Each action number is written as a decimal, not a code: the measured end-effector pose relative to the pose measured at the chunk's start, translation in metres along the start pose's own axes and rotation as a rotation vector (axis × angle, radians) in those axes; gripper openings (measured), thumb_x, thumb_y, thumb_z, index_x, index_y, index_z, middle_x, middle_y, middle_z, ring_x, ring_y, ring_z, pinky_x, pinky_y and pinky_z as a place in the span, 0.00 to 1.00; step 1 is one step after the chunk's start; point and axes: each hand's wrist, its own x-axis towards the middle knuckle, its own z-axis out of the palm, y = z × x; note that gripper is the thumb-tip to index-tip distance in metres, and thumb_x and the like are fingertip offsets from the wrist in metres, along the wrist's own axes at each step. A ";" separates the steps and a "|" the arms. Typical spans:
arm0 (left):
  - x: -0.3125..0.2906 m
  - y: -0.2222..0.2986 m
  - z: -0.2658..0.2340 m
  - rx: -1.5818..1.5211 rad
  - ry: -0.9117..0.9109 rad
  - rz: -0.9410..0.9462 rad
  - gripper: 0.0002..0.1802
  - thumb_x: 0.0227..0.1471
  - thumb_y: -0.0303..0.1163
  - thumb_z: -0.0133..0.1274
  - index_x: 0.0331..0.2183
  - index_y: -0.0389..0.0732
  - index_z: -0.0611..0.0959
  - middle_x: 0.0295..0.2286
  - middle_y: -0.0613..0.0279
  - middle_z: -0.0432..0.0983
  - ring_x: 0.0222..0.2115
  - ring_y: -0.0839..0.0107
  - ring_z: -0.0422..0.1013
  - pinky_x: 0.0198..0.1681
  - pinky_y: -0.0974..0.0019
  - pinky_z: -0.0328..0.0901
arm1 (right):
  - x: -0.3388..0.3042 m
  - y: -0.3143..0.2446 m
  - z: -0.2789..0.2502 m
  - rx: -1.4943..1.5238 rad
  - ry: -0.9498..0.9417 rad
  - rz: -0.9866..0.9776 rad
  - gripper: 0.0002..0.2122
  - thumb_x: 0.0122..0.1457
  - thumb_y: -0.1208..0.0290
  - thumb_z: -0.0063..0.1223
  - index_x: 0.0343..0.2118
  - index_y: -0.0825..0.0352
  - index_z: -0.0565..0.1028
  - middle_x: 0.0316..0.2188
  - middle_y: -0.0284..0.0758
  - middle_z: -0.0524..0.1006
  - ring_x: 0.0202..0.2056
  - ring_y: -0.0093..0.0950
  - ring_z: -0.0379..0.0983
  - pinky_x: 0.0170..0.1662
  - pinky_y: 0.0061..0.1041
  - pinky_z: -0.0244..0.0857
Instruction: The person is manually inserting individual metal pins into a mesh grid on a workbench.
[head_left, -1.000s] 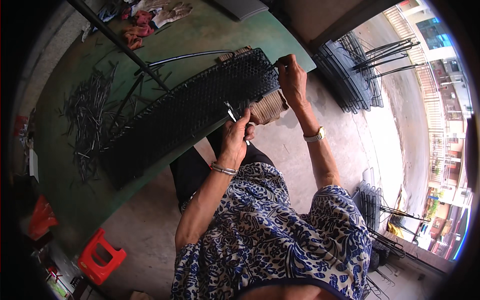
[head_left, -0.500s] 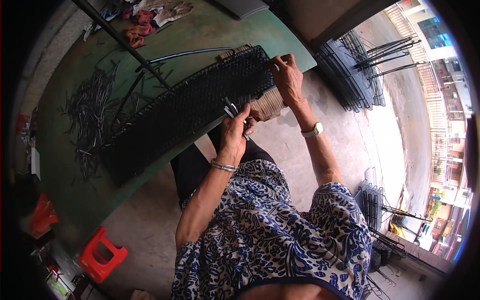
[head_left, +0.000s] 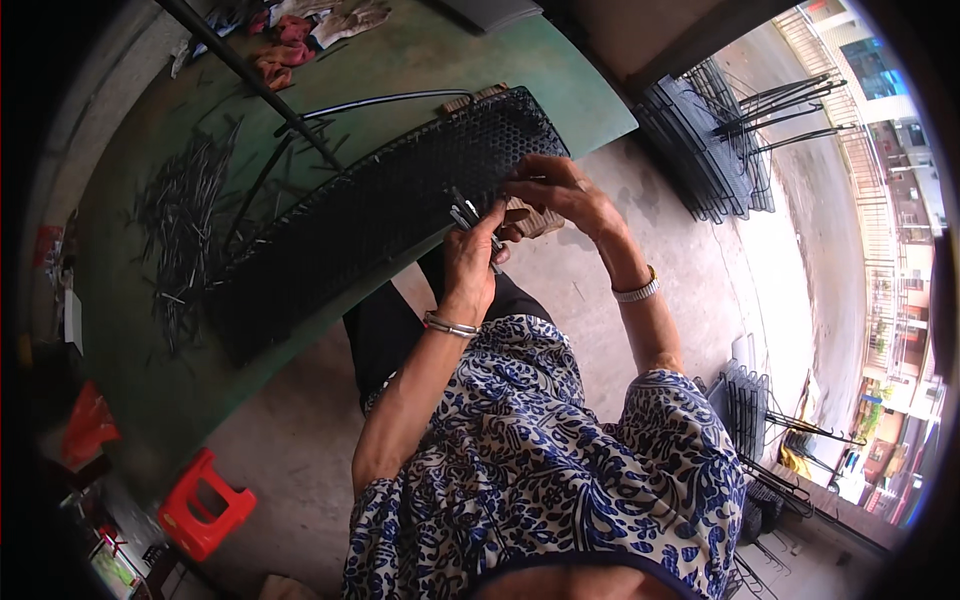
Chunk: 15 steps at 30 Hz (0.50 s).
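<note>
A long black mesh panel (head_left: 400,185) with a dark rim lies aslant over the near edge of the green table. My left hand (head_left: 472,265) is closed around a small bundle of thin dark strips (head_left: 463,213) with shiny faces, just over the panel's near edge. Close beside its fingertips is my right hand (head_left: 565,192), bent at the wrist, its fingers drawn together above the panel's right part. What lies between those fingertips is too small to make out. Corrugated cardboard (head_left: 540,221) shows under the panel, below my right hand.
A heap of loose dark strips (head_left: 185,225) covers the left of the green table (head_left: 400,55). A bent metal rod (head_left: 390,97) and a dark pole (head_left: 235,65) cross over it. Gloves (head_left: 285,50) lie at the back. Mesh racks (head_left: 690,150) stand right; a red stool (head_left: 205,505) sits lower left.
My right hand has moved left and nearer, from the panel's right end to my left hand's fingertips. The left hand stays nearly in place with its bundle.
</note>
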 end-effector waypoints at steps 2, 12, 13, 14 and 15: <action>0.001 0.001 -0.001 0.002 -0.004 0.008 0.07 0.51 0.36 0.59 0.27 0.44 0.82 0.25 0.72 0.77 0.20 0.83 0.67 0.18 0.77 0.50 | 0.006 0.012 0.003 0.302 -0.047 0.207 0.08 0.56 0.68 0.56 0.35 0.68 0.76 0.29 0.29 0.75 0.36 0.18 0.71 0.40 0.19 0.65; 0.009 0.003 -0.006 0.049 0.017 -0.012 0.07 0.52 0.37 0.58 0.33 0.46 0.81 0.28 0.70 0.80 0.24 0.80 0.73 0.19 0.75 0.52 | 0.014 0.019 0.001 0.334 0.129 0.062 0.07 0.57 0.73 0.53 0.31 0.71 0.71 0.26 0.33 0.76 0.28 0.21 0.71 0.32 0.23 0.66; 0.012 0.002 -0.011 0.037 -0.009 -0.046 0.08 0.53 0.38 0.58 0.34 0.46 0.81 0.30 0.70 0.81 0.25 0.79 0.74 0.20 0.75 0.53 | 0.019 0.019 0.000 0.237 0.311 0.016 0.05 0.58 0.74 0.51 0.32 0.72 0.71 0.27 0.33 0.77 0.29 0.22 0.73 0.34 0.22 0.67; 0.015 0.001 -0.016 0.060 -0.026 -0.096 0.11 0.55 0.37 0.56 0.39 0.45 0.81 0.35 0.65 0.81 0.33 0.77 0.76 0.23 0.76 0.55 | 0.023 0.020 -0.002 0.136 0.493 -0.029 0.04 0.58 0.76 0.50 0.33 0.72 0.72 0.27 0.34 0.77 0.30 0.23 0.75 0.35 0.21 0.69; 0.017 -0.003 -0.018 0.059 -0.028 -0.096 0.11 0.55 0.37 0.56 0.39 0.45 0.81 0.35 0.65 0.81 0.33 0.77 0.76 0.23 0.76 0.55 | 0.028 0.025 -0.004 0.133 0.494 -0.030 0.04 0.58 0.76 0.50 0.33 0.72 0.72 0.27 0.34 0.77 0.30 0.23 0.75 0.35 0.21 0.69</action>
